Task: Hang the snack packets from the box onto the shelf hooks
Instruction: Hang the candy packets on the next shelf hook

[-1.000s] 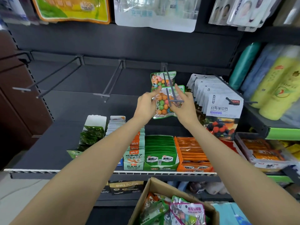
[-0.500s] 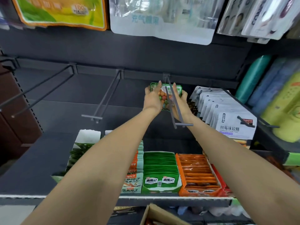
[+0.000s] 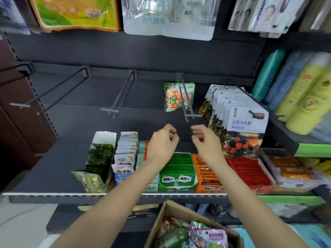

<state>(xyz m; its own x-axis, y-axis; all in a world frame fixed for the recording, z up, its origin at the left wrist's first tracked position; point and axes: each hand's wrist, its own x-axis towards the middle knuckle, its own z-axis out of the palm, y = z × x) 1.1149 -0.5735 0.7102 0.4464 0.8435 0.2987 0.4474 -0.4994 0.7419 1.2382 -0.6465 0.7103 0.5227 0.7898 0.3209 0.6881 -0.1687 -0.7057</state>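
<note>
A green candy packet [image 3: 174, 97] with coloured balls hangs at the back of the centre hook [image 3: 186, 104]. My left hand [image 3: 162, 144] and my right hand [image 3: 206, 142] hover below the hook's tip, fingers loosely curled, holding nothing. A cardboard box [image 3: 172, 212] at the bottom holds several more snack packets [image 3: 207, 237].
Two bare hooks [image 3: 118, 99] [image 3: 44, 92] jut out to the left. White berry-candy packets [image 3: 247, 122] fill the hook on the right. Boxes of snacks [image 3: 177, 169] line the shelf [image 3: 53, 158] below. Large bags hang above; rolled items stand at far right.
Both hands let go of the candy packet, which now hangs at the back of the hook, and drew back down toward me. The camera tilted down, showing the box again.
</note>
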